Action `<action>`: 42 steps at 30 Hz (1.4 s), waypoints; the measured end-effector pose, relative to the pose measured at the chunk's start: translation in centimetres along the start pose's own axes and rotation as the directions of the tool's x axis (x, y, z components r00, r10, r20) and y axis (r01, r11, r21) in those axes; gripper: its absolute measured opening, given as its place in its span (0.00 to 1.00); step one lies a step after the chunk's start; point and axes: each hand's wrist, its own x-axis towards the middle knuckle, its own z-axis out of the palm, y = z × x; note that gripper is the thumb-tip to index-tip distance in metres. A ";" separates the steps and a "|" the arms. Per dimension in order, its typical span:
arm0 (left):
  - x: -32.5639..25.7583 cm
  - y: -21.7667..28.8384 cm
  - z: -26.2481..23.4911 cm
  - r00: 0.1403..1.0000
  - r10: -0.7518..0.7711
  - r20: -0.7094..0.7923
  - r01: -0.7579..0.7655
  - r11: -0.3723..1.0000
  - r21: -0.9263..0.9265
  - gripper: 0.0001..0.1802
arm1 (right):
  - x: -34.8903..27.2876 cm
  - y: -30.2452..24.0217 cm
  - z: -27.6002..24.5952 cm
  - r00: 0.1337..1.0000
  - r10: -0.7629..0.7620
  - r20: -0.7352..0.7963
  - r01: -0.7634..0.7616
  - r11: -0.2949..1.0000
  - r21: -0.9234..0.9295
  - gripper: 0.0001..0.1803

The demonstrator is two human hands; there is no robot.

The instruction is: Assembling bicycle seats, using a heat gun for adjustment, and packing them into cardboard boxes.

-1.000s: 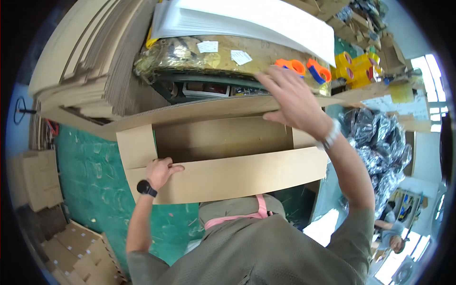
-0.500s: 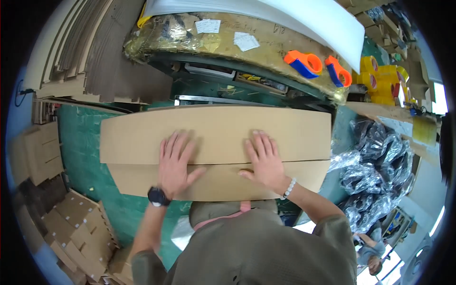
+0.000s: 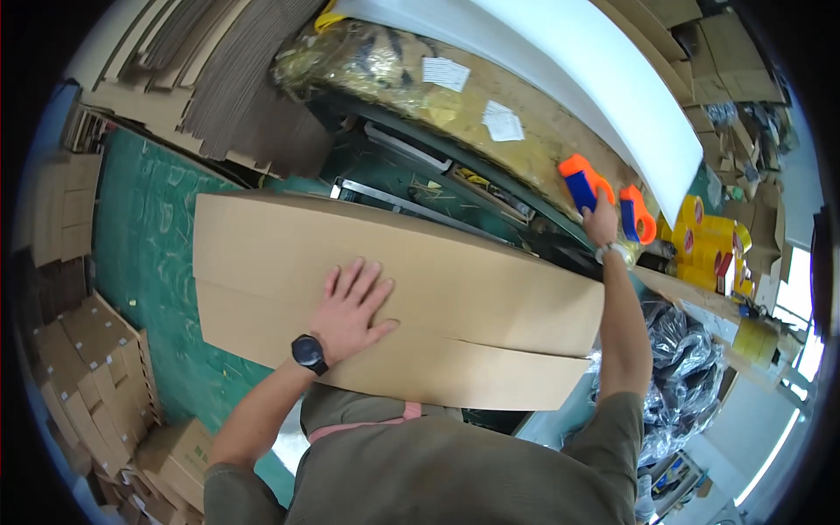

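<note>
A long brown cardboard box lies across in front of me, its two top flaps folded down so that they meet along a seam. My left hand rests flat on the flaps near the seam, fingers spread, a dark watch on the wrist. Out at the far right, my right hand has its fingers curled round an orange and blue tape dispenser on the bench. Another orange and blue tape dispenser lies just right of that hand.
Behind the box runs a film-wrapped bench with paper slips and white foam sheeting. Yellow tape rolls and clear plastic bags lie at the right. Flat cardboard is stacked far left, cartons near left.
My right hand has left the box flaps and reached far right to the tape dispenser. My left hand stays on the flaps. The view has turned, so the box appears tilted.
</note>
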 end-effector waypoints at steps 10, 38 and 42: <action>-0.8 -1.9 2.0 0.994 0.075 -0.080 -0.079 0.996 -0.043 0.34 | 3.0 -30.5 -13.0 0.720 -0.101 0.687 -0.183 0.927 0.328 0.34; 0.3 -2.0 1.3 0.987 0.130 -0.092 -0.136 0.989 -0.066 0.31 | -50.2 -38.7 -10.3 0.689 0.329 0.646 -0.468 0.882 0.050 0.38; -0.3 -1.4 1.4 0.983 0.144 -0.109 -0.145 0.989 0.003 0.30 | -50.7 -36.4 0.1 0.782 0.364 0.506 -0.507 0.843 0.177 0.34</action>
